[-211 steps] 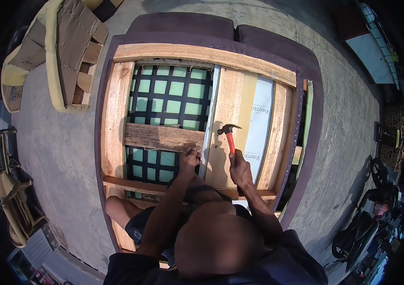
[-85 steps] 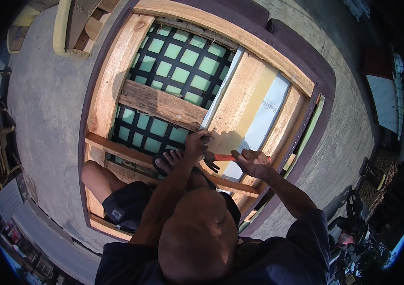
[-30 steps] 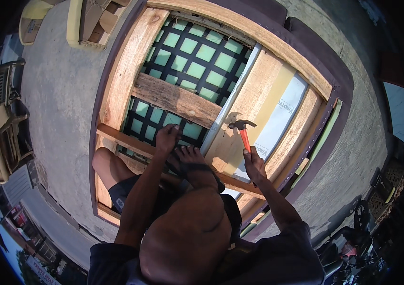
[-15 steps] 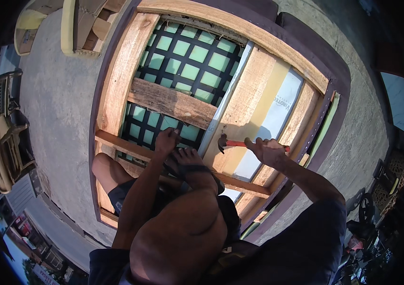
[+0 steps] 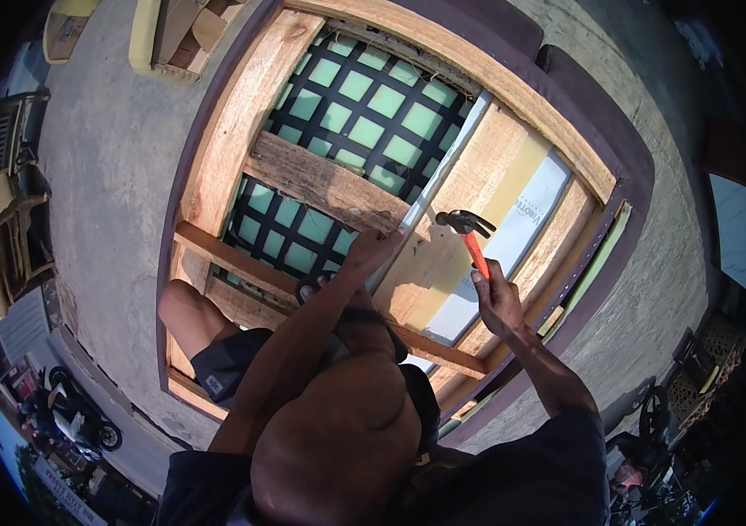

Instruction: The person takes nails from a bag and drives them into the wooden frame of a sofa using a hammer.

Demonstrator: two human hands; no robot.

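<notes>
My right hand (image 5: pixel 500 300) is wrapped round the orange-red handle of a claw hammer (image 5: pixel 476 250). The hammer's dark head is raised over a wide wooden board, its claw pointing right. My left hand (image 5: pixel 371 254) is closed at the right end of a rough wooden crosspiece (image 5: pixel 325 180), beside a thin pale strip (image 5: pixel 447 162) along the board's edge. Whatever its fingertips pinch is too small to make out. Both hands are inside an upturned wooden seat frame (image 5: pixel 246 105) with dark upholstered sides. Black webbing (image 5: pixel 364 101) crosses over pale green foam within it.
A reddish-brown rail (image 5: pixel 237 259) spans the frame near my bent legs. White printed sheeting (image 5: pixel 526 202) lies beside the board. Cream-edged furniture pieces (image 5: pixel 167 70) stand at the far left, a wooden chair (image 5: pixel 14 206) at the left. Concrete floor (image 5: pixel 114 175) surrounds the frame.
My left hand has moved right and farther away, from over the webbing to the crosspiece's end by the strip. The hammer has swung from lying sideways to head-up, farther from me.
</notes>
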